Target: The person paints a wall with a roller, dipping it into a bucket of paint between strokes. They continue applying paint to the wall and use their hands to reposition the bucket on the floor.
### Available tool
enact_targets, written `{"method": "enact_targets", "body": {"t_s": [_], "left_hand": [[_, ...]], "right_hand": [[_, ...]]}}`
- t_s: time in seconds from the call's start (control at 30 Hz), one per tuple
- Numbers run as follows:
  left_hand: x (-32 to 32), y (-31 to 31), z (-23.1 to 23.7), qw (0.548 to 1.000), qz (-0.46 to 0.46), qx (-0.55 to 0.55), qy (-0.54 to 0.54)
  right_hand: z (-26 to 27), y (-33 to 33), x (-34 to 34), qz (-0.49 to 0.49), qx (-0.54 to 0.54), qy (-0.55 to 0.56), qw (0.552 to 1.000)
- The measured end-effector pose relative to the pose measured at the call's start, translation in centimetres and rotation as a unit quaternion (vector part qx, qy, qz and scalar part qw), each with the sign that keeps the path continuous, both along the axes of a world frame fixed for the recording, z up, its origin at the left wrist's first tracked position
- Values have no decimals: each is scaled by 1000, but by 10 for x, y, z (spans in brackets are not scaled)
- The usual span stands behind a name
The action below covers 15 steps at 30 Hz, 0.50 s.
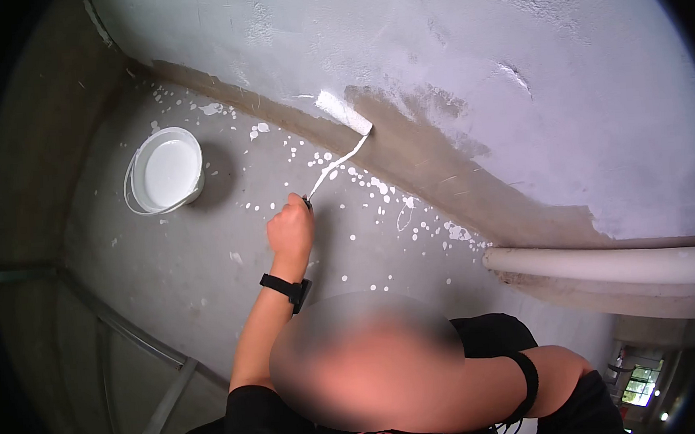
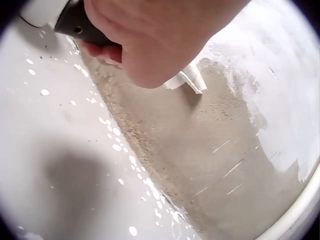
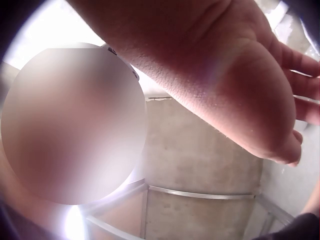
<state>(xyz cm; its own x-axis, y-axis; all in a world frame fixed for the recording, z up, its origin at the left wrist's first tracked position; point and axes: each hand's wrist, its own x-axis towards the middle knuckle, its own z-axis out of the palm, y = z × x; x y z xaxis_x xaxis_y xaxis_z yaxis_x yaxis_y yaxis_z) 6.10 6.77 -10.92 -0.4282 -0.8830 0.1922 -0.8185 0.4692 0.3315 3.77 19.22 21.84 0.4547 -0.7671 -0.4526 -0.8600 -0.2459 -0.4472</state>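
Note:
My left hand [image 1: 291, 230] grips a paint roller [image 1: 343, 112] by its black handle [image 2: 82, 25]. White paint coats the roller's sleeve and the bent rod. The sleeve lies against the lower wall, at a bare brown-grey strip [image 1: 407, 151] below the painted part. In the left wrist view the hand hides most of the roller. My right hand [image 3: 250, 85] is raised near the head, fingers extended and holding nothing; a blurred patch covers it in the head view. To the left on the floor stands a white bucket [image 1: 197, 196] of white paint [image 1: 171, 170].
White paint spots [image 1: 377, 187] dot the grey floor [image 1: 289, 300] along the wall's foot. A pale pipe [image 1: 605, 266] runs along the wall at the right. Metal rails [image 1: 124, 330] stand at the lower left. The bucket's handle [image 1: 129, 190] hangs down its side.

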Motion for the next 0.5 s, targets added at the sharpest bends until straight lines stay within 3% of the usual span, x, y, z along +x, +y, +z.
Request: {"method": "enact_targets", "body": {"t_s": [0.5], "left_hand": [[-16, 3, 51, 998, -14, 42, 35]], "right_hand": [[9, -7, -5, 3, -32, -15, 999]]}}
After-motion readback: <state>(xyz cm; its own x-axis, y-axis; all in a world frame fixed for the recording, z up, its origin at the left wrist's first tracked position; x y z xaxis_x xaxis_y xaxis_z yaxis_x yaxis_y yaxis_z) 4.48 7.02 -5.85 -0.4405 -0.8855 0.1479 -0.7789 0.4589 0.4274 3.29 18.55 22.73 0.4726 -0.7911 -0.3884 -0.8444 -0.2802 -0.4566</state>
